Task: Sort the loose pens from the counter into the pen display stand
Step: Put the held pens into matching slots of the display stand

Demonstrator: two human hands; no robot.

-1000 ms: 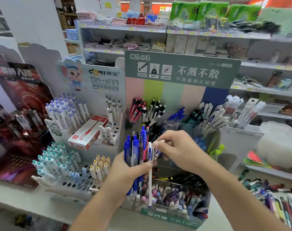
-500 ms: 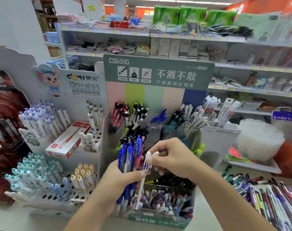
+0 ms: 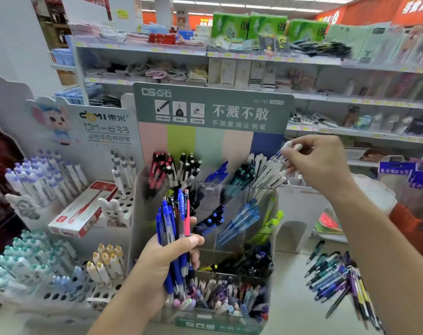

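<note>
Shop shelves [image 3: 254, 56] filled the back of the room, stacked with folded cloths, socks and green packets under strip lights and an orange wall. Below them a pale table [image 3: 297, 293] carried several racks. At its middle stood the pen display stand [image 3: 213, 112], a clear tiered box with a grey-green header card and pastel stripes, its compartments holding red, black, blue, teal and white pens. To its left sat a white rack of capped pens [image 3: 48, 180] with a cartoon-mouse card, and a red and white box [image 3: 85, 209] lay across that rack. On the table's right side a heap of loose pens [image 3: 338, 279] lay spread, well apart from the stand.

The left hand [image 3: 162, 262] was wrapped round a bundle of blue and red pens [image 3: 174, 221], held upright in front of the stand. The right hand [image 3: 319, 160] was up at the stand's top right corner, fingers pinching a white pen [image 3: 284, 151] just above the white pens in the upper right compartment; blur hid whether its tip was inside.
</note>
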